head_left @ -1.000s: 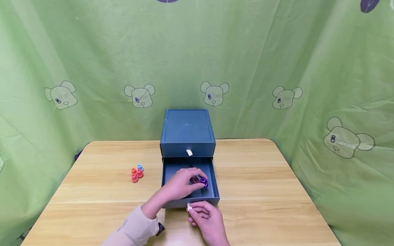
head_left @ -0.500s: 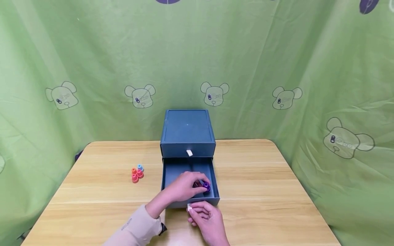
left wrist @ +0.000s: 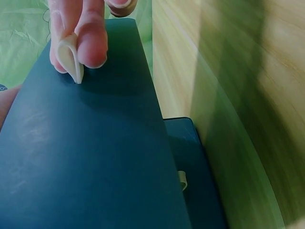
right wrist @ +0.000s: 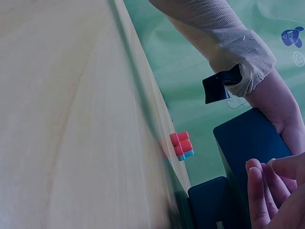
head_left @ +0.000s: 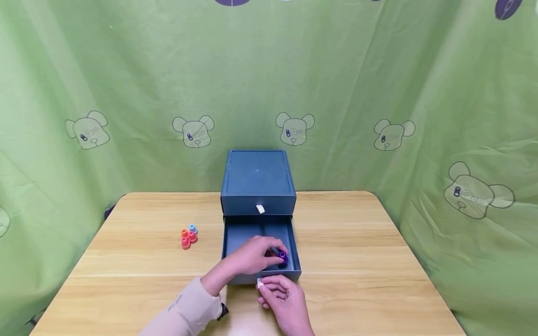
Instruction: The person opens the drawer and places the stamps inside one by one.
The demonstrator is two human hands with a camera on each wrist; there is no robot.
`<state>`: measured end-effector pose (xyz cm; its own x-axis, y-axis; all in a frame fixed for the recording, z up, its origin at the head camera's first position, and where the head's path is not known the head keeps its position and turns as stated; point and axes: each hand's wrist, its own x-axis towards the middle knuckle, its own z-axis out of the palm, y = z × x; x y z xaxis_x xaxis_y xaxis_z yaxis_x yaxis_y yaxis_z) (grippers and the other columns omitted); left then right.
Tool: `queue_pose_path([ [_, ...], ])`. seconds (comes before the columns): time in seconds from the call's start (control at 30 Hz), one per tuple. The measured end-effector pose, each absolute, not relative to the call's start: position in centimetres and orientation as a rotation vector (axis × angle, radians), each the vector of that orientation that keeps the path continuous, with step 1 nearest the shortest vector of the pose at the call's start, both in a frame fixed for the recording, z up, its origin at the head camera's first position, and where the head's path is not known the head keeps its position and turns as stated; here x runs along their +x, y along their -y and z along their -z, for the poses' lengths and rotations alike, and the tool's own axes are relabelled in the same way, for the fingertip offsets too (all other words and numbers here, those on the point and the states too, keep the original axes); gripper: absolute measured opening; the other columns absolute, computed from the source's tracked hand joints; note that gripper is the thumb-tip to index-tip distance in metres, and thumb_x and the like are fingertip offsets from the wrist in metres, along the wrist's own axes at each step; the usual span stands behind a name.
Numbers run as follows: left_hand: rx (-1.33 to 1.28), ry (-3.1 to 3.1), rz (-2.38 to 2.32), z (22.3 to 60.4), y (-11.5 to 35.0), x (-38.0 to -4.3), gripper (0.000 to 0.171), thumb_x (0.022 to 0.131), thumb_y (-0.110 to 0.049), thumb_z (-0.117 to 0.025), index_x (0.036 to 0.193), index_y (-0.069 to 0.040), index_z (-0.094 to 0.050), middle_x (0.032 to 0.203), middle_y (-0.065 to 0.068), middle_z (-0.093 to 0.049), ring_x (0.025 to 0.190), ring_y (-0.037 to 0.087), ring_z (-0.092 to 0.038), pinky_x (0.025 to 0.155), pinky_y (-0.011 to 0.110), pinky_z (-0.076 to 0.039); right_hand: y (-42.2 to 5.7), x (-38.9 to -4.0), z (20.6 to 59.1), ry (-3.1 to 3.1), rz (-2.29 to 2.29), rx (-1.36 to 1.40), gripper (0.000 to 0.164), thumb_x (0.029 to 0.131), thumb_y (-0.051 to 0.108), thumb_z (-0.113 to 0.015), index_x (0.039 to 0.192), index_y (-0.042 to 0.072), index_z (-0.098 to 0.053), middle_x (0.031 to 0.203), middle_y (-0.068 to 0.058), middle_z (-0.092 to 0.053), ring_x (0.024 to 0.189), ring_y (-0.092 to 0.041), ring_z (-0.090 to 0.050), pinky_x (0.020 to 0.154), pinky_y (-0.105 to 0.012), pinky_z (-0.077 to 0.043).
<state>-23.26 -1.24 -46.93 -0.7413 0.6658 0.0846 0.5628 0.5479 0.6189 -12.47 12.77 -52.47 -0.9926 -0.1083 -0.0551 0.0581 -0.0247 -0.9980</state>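
Note:
My left hand [head_left: 254, 255] reaches into the pulled-out drawer [head_left: 229, 233] of a dark blue cabinet [head_left: 258, 172]. Its thumb and fingers pinch a small purple cone-shaped piece [head_left: 283, 256] near the drawer's front right corner. The palm covers part of the drawer floor. At the drawer front, my right hand [head_left: 290, 301] pinches a white pull tab [head_left: 260, 283] between thumb and fingertips. The left wrist view shows those fingertips on the looped tab [left wrist: 69, 57] from close by. In the right wrist view the right hand [right wrist: 281, 195] appears at the lower right corner.
Several small cone-shaped pieces [head_left: 189, 237], red, orange and light blue, stand clustered on the wooden table [head_left: 344, 261] left of the cabinet. The upper drawer, with its own white tab [head_left: 260, 209], is closed. A lower drawer tab [left wrist: 183, 180] shows below. A green curtain [head_left: 252, 70] surrounds the table.
My left hand has moved the purple piece slightly toward the drawer's front right corner, most of it in the first half second. My right hand stays on the tab, and the drawer has not moved.

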Motion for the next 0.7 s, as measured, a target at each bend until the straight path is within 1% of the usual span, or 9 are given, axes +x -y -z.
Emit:
queue_pose_path([
  [0.23, 1.016, -2.617, -0.936, 46.80, 1.24, -23.22, 0.019, 0.101, -0.025, -0.069, 0.119, -0.023, -0.075, 0.117, -0.011, -0.073, 0.111, 0.006, -0.064, 0.099, 0.030, -0.050, -12.73, -12.49, 52.56, -2.121, 2.174, -0.067, 0.027, 0.094, 0.009, -0.075, 0.114, -0.009, -0.068, 0.100, -0.029, -0.073, 0.075, -0.018, -0.076, 0.069, -0.032, -0.062],
  [0.53, 1.010, -2.617, -0.918, 46.80, 1.19, -23.28, 0.020, 0.101, -0.024, -0.069, 0.120, -0.024, -0.074, 0.119, -0.010, -0.072, 0.109, 0.005, -0.064, 0.097, 0.029, -0.050, -12.69, -12.49, 52.74, -2.150, 2.172, -0.085, 0.026, 0.093, 0.008, -0.076, 0.112, -0.009, -0.069, 0.097, -0.028, -0.074, 0.074, -0.018, -0.076, 0.069, -0.034, -0.063],
  [0.7, 0.997, -2.608, -0.933, 46.81, 1.25, -23.29, 0.021, 0.101, -0.024, -0.069, 0.121, -0.024, -0.074, 0.119, -0.011, -0.072, 0.108, 0.005, -0.063, 0.097, 0.029, -0.050, -12.62, -12.50, 52.76, -2.153, 2.174, -0.079, 0.026, 0.093, 0.007, -0.076, 0.112, -0.009, -0.069, 0.096, -0.027, -0.074, 0.073, -0.016, -0.075, 0.069, -0.035, -0.063],
])
